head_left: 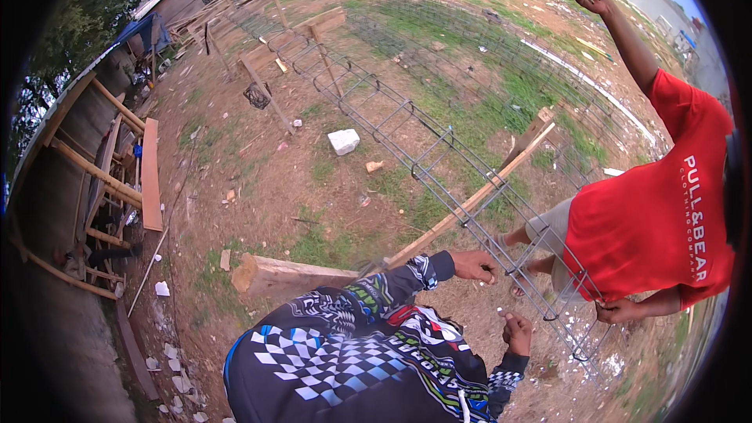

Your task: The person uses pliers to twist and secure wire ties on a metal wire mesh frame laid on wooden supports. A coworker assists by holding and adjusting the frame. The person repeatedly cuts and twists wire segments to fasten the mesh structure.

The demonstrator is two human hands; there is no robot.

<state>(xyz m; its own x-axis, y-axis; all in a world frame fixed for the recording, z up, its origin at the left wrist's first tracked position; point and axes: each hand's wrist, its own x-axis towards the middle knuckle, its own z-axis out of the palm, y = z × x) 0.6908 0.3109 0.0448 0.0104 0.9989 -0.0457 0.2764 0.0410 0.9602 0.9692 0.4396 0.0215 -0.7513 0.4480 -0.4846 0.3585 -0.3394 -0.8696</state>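
Patterned sleeves lead to the left hand (475, 265), fingers clamped on the long rebar cage (407, 141) laid across the dirt yard; the right hand (517, 332) is curled beside it, its grip unclear.

long rebar cage (407, 133), dark steel, lying apparently raised on timber supports

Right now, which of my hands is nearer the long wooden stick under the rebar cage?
Left. Your left hand is at the rebar cage bars, just below the long wooden stick; your right hand sits farther down, closer to your body.
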